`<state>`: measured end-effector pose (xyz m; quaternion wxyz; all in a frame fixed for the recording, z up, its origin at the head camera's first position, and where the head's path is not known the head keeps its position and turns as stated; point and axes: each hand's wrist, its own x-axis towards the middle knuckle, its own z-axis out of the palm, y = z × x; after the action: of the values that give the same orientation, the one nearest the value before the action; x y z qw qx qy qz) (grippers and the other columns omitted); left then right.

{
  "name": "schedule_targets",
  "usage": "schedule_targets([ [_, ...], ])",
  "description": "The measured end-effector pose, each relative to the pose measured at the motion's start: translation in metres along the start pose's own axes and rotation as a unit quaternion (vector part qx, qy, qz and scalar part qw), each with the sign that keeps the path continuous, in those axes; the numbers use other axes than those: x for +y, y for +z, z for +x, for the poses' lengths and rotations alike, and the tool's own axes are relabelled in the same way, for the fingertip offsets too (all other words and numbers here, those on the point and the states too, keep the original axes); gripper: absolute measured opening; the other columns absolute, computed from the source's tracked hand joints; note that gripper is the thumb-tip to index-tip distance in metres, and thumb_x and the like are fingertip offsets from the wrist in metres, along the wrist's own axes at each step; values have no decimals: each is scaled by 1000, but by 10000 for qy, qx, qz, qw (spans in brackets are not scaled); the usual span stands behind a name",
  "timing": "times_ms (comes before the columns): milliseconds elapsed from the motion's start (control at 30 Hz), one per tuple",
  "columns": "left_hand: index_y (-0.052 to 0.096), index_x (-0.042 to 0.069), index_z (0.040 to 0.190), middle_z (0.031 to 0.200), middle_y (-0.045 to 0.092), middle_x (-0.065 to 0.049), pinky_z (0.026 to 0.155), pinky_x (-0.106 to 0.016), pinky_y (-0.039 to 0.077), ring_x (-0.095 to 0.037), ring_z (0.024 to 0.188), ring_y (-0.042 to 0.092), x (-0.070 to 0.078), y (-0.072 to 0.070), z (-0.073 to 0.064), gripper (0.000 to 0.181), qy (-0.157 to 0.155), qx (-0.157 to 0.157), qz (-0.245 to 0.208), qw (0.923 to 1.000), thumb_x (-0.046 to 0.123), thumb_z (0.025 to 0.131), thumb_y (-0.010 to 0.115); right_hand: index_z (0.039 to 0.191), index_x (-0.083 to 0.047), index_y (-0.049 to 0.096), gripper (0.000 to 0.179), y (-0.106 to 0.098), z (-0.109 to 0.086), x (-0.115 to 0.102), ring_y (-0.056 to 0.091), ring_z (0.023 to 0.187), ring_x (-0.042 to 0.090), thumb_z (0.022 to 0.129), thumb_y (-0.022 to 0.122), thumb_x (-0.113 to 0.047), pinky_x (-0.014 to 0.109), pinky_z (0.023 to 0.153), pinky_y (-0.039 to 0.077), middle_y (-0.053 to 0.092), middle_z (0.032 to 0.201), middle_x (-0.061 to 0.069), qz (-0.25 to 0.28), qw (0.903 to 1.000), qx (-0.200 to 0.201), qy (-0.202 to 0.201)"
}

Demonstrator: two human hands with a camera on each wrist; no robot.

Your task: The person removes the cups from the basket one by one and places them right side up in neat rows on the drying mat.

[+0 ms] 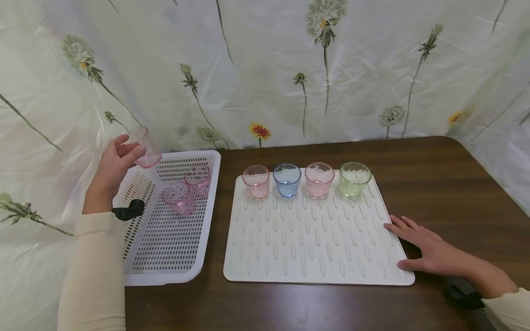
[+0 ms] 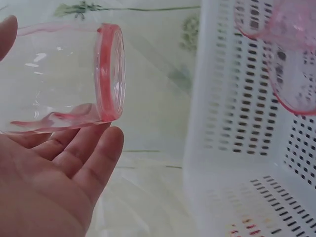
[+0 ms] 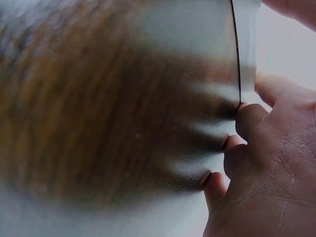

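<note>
My left hand (image 1: 117, 162) holds a clear, pink-tinted glass (image 1: 147, 149), tilted, over the back left corner of the white basket (image 1: 216, 184). In the left wrist view the glass (image 2: 64, 74) lies sideways between thumb and fingers, its thick pink base toward the basket (image 2: 197, 123). Two pink glasses, one in front (image 1: 179, 202) and one behind (image 1: 198, 180), sit inside the basket. My right hand (image 1: 434, 253) rests at the right edge of the white ridged mat (image 1: 306, 243), fingers spread, touching mat and table. The right wrist view shows this hand (image 3: 271, 158) with its fingertips against the dark tabletop.
Along the mat's back edge stand a pink glass (image 1: 256, 181), a blue glass (image 1: 287, 181), another pink glass (image 1: 319, 180) and a green glass (image 1: 354, 180). A flower-printed cloth (image 1: 265, 69) hangs behind the dark wooden table (image 1: 434, 174).
</note>
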<state>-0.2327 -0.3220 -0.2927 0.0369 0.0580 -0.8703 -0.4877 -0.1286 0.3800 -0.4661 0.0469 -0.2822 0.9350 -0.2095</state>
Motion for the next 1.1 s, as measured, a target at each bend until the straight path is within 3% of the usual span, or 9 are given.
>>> schedule_targets([
  [167, 13, 11, 158, 133, 48, 7, 87, -6, 47, 3, 113, 48, 13, -2, -6, 78, 257, 88, -49, 9996, 41, 99, 55, 157, -24, 28, 89, 0, -1, 0, -9, 155, 8, 82, 76, -34, 75, 97, 25, 11, 168, -1, 90, 9999, -67, 117],
  [367, 19, 15, 157, 138, 49, 0, 109, -34, 44, -7, 122, 48, 33, 10, -13, 76, 473, 264, 17, 9985, 42, 97, 58, 158, -25, 24, 91, 1, -1, 1, -14, 152, 1, 83, 76, -32, 74, 114, 7, 6, 168, -5, 29, 10000, -55, 59],
  [400, 19, 16, 157, 141, 48, -4, 111, -39, 42, -10, 124, 47, 37, 15, -14, 77, 495, 259, 44, 9984, 43, 97, 58, 158, -26, 24, 92, 1, -1, 1, -15, 150, -3, 82, 76, -32, 66, 121, -1, 4, 167, -9, -17, 10000, -39, 42],
  [500, 19, 17, 157, 146, 45, -12, 111, -42, 41, -18, 130, 46, 50, 28, -16, 79, 606, 161, 36, 9980, 43, 95, 61, 158, -26, 23, 94, 1, -1, 1, -16, 146, -10, 82, 77, -31, 63, 122, -3, 1, 165, -17, -44, 10000, -15, -28],
  [600, 20, 17, 157, 148, 44, -13, 110, -40, 40, -20, 132, 45, 61, 38, -18, 79, 720, 78, -93, 9973, 42, 95, 62, 158, -26, 25, 93, 1, 1, 0, -15, 144, -13, 81, 78, -31, 71, 114, 10, 2, 164, -19, 2, 10000, -19, -23],
  [633, 21, 17, 156, 148, 45, -13, 109, -39, 41, -20, 132, 46, 64, 42, -18, 78, 786, 39, -170, 9968, 41, 95, 62, 158, -25, 25, 93, 0, 0, 0, -15, 145, -11, 82, 77, -31, 75, 105, 19, 3, 165, -16, 24, 10000, -46, -1],
  [733, 23, 18, 155, 145, 48, -9, 107, -35, 43, -19, 133, 47, 73, 54, -20, 76, 974, -75, -400, 9944, 39, 94, 64, 157, -25, 27, 91, 0, -1, -1, -13, 150, -4, 82, 77, -32, 74, 96, 26, 7, 166, -10, 89, 9999, -94, 107],
  [900, 26, 20, 154, 142, 51, -6, 107, -35, 44, -19, 136, 48, 87, 74, -23, 74, 1251, -233, -571, 9902, 37, 93, 66, 158, -26, 24, 91, -2, 0, -1, -11, 156, 15, 83, 76, -32, 77, 99, 22, 6, 168, -3, 198, 9995, -186, 183],
  [1100, 30, 19, 152, 140, 53, -9, 108, -41, 42, -19, 130, 52, 98, 105, -28, 72, 1511, -384, -742, 9850, 32, 93, 67, 159, -30, 21, 94, -5, 1, -3, 4, 154, 42, 82, 76, -34, 76, 99, 23, 12, 168, 11, 168, 9988, -318, 325],
])
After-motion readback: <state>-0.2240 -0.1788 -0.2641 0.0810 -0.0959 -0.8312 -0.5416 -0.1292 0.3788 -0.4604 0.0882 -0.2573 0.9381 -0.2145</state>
